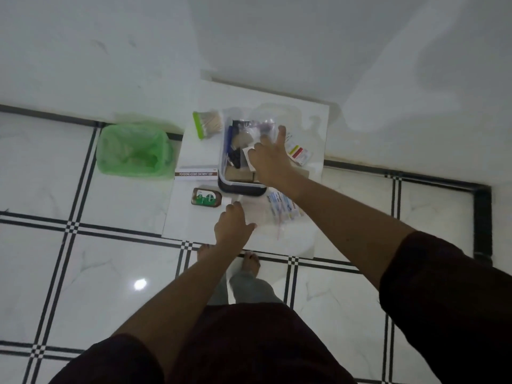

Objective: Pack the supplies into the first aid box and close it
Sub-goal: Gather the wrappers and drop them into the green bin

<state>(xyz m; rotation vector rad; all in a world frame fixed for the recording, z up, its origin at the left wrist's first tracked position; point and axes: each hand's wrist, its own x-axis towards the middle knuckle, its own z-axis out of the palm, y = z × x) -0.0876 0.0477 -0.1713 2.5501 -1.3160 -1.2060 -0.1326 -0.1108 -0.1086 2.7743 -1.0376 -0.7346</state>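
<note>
Landmark: the first aid box [240,187], a clear, dark-rimmed container standing open on a small white table [315,128]; every place below is given relative to it.
Feet: bare feet [251,263] on the tiled floor [83,259], nearer than the box, at the table's near edge.
Left hand: the left hand [232,227] lies on the table nearer than the box, fingers loosely curled and pointing at a brown antiseptic bottle [206,197]; whether the fingertips touch its white cap I cannot tell.
Antiseptic bottle: on its side just near-left of the box, green label up.
Sachet bag: a clear zip bag of sachets [281,207] lies near-right of the box, beside the left hand and partly under the right forearm.
Ointment carton: a long white povidone-iodine ointment carton [196,175] lies just left of the box, its end against the wall.
Right hand: the right hand [270,159] hovers over the box's right half, fingers spread, touching a clear plastic bag [264,126]; a firm grip cannot be told. It hides much of the box interior.
Box contents: dark tools, a blue item and tan rolls show in the left part.
Strips: red-and-yellow packets [297,151] lie right of the box, past the hand.
Cotton swabs: a green-lidded swab pack [207,123] lies far-left of the box.
Bin: a green-lined bin [134,148] stands on the floor well left of the box.
</note>
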